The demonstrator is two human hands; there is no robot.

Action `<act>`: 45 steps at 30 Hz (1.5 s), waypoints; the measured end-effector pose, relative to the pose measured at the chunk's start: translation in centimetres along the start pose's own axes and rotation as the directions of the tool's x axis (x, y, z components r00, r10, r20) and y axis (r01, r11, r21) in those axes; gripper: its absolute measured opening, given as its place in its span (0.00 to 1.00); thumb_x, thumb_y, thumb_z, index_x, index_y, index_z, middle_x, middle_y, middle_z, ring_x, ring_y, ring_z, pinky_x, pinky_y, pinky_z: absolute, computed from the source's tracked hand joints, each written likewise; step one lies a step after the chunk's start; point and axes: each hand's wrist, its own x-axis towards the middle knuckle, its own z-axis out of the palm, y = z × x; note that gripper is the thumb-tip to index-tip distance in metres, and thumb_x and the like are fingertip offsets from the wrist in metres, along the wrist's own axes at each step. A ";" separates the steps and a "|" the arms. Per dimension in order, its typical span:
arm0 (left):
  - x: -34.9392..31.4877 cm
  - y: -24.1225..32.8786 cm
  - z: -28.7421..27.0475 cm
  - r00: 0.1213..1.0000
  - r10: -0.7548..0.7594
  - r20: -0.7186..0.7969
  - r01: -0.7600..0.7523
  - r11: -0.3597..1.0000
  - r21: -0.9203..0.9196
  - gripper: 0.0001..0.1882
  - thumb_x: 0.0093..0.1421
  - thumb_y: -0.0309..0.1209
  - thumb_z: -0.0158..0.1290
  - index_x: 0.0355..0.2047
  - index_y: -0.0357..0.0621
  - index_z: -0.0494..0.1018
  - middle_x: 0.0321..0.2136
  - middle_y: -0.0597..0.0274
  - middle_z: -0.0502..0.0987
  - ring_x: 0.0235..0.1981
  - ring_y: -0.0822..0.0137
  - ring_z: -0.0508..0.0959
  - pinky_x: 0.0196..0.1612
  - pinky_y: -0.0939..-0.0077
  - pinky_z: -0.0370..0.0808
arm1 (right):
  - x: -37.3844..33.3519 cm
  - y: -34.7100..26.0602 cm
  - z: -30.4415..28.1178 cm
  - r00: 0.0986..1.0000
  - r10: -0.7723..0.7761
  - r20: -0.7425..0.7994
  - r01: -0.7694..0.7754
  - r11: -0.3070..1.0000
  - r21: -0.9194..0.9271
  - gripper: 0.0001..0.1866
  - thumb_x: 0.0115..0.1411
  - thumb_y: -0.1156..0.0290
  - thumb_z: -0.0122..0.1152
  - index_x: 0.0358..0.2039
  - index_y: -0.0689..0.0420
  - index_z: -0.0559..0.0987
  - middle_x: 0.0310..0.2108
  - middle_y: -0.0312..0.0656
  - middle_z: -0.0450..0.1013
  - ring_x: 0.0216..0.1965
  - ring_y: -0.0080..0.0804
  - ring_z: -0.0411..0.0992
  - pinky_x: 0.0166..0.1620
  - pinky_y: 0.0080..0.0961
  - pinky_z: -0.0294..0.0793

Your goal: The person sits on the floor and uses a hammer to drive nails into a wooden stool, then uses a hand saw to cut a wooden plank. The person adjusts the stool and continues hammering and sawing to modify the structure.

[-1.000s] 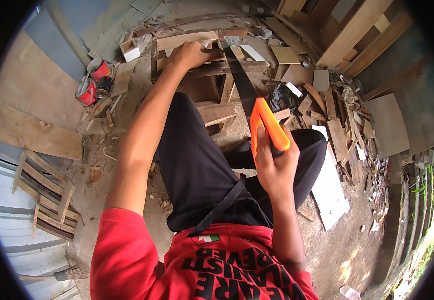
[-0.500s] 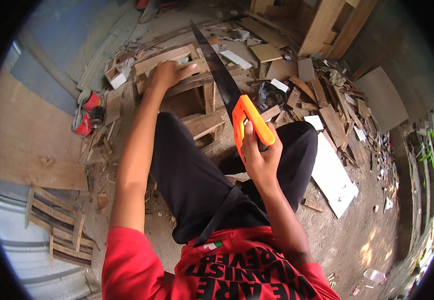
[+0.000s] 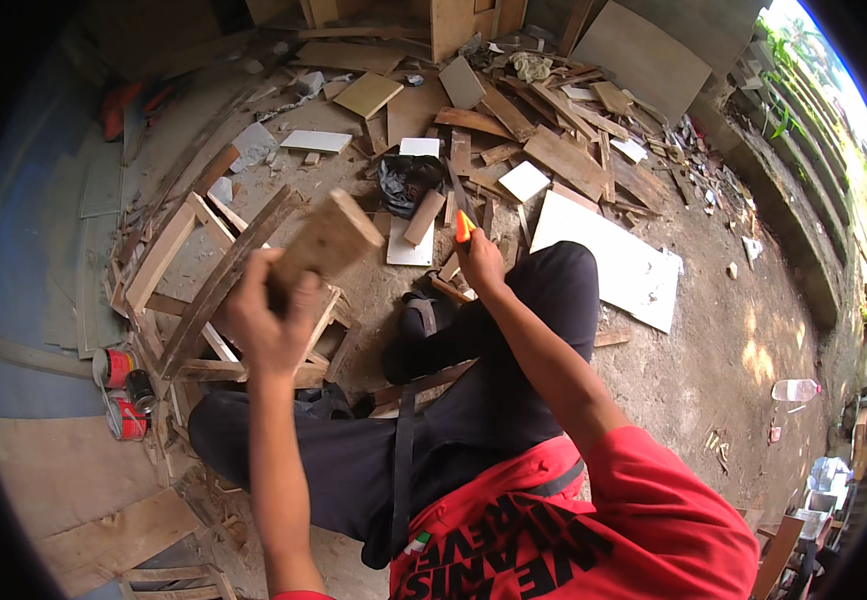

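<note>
My left hand [image 3: 276, 322] grips a short wooden block [image 3: 322, 245], raised and tilted above a rough wooden frame [image 3: 167, 258]. The block is slightly blurred, and part of it hides behind my fingers. Farther right, my right hand [image 3: 481, 262] is closed around the orange handle of a handsaw [image 3: 465, 226]. Its dark blade points away from me, seen nearly edge-on against the scraps, well apart from the block. The wooden frame stands on the ground in front of my left knee.
Scrap boards [image 3: 569, 160] lie piled ahead. A black plastic bag [image 3: 409, 183] sits beyond my foot, and a large white panel [image 3: 609, 260] lies by my right knee. Red cans [image 3: 124, 415] stand at left; a clear bottle [image 3: 796, 390] lies at right.
My left hand has come away from the frame and now holds up a wooden block. The saw, first raised broadside over the frame, has swung right and away. My view has turned right.
</note>
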 end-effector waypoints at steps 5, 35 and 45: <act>-5.9 -6.2 9.4 0.837 -0.465 0.288 0.481 0.876 0.016 0.25 0.61 0.50 0.59 0.42 0.38 0.72 0.35 0.44 0.80 0.38 0.45 0.81 0.41 0.57 0.75 | -2.2 2.7 3.1 0.960 -0.180 0.216 0.232 0.940 -0.250 0.30 0.55 0.51 0.68 0.48 0.62 0.74 0.47 0.59 0.75 0.48 0.53 0.75 0.47 0.46 0.74; -12.4 -23.7 5.6 0.908 -0.419 0.017 0.227 0.526 0.820 0.28 0.64 0.55 0.53 0.42 0.37 0.75 0.45 0.45 0.74 0.52 0.46 0.70 0.60 0.41 0.55 | 2.7 0.1 1.8 0.793 0.288 0.537 -0.609 0.377 0.697 0.20 0.66 0.58 0.62 0.41 0.65 0.76 0.29 0.39 0.76 0.25 0.22 0.72 0.30 0.21 0.74; -9.4 -27.7 5.6 0.912 -0.405 -0.058 0.274 0.499 0.822 0.27 0.64 0.55 0.52 0.37 0.38 0.75 0.43 0.49 0.73 0.51 0.50 0.70 0.57 0.44 0.56 | 2.3 1.3 1.9 0.758 0.213 0.617 -0.652 0.277 0.705 0.17 0.70 0.58 0.55 0.41 0.62 0.76 0.25 0.34 0.70 0.25 0.20 0.70 0.28 0.19 0.71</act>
